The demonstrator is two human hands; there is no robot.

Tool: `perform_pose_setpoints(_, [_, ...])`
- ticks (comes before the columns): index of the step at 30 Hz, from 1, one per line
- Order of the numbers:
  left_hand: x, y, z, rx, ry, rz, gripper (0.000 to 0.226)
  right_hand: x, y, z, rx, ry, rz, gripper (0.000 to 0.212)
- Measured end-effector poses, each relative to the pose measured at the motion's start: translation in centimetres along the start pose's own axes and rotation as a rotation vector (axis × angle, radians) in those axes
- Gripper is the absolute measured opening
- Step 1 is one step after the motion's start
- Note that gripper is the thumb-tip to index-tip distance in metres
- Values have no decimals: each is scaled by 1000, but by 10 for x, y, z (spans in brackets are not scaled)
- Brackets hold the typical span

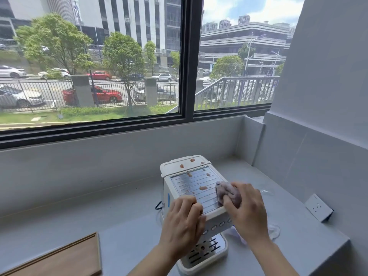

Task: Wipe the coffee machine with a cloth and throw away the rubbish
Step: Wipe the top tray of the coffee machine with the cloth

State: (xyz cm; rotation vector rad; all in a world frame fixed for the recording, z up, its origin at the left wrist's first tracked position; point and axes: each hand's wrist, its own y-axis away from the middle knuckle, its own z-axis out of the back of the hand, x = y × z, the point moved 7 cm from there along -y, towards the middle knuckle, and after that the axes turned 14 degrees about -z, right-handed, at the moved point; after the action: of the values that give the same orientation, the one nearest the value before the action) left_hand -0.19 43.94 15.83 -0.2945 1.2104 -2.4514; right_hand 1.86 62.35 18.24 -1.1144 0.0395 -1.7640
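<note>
the right hand (pixel 249 208) is closed around a bunched purple cloth (pixel 226 193), pressing it on the right side of the ribbed metal top (pixel 196 188) of the one white coffee machine (pixel 191 196). the left hand (pixel 183 222) lies palm down, fingers curled together, on the near left edge of that top, gripping nothing. roughly eight brownish blobs (pixel 203 188) dot the top and the white lid behind it. the machine stands on the grey counter (pixel 79 212). four oval buttons show on its near face. one wall socket (pixel 318 207) sits to the right, one wooden board (pixel 65 257) near left.
</note>
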Motion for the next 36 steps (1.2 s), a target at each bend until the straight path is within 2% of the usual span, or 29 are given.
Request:
perform_pose_setpoints(2, [1, 3, -4, -18, -10, -13, 19, -1, -7, -9, 59, 63, -59, 31])
perform_pose_setpoints(8, [3, 9, -12, -96, 8, -36, 15, 8, 8, -16, 158, 160, 190, 35])
perform_pose_setpoints(13, [4, 13, -11, -105, -3, -19, 17, 4, -30, -28, 241, 227, -42, 27])
perform_pose_setpoints(19, [5, 14, -13, -116, 12, -28, 15, 16, 4, -29, 252, 267, 251, 29])
perform_pose_setpoints(20, [5, 13, -13, -122, 6, -28, 16, 15, -5, -30, 265, 278, 231, 25])
perform_pose_setpoints(24, [3, 10, -10, -141, -5, -31, 17, 16, -54, -47, 341, 345, -61, 15])
perform_pose_setpoints(26, [2, 11, -9, -138, -11, -33, 17, 22, -52, -55, 337, 424, -29, 23])
perform_pose_setpoints(28, [2, 12, -10, -132, -14, -35, 16, 24, -30, -52, 290, 464, 95, 37])
perform_pose_setpoints(31, [3, 12, -12, -134, -17, -39, 15, 18, -8, -39, 262, 432, 192, 41])
perform_pose_setpoints(34, [5, 11, -11, -136, -32, -38, 16, 17, -36, -49, 288, 416, 70, 25])
perform_pose_setpoints(36, [4, 12, -10, -146, -27, -28, 17, 23, -57, -63, 350, 402, -33, 23])
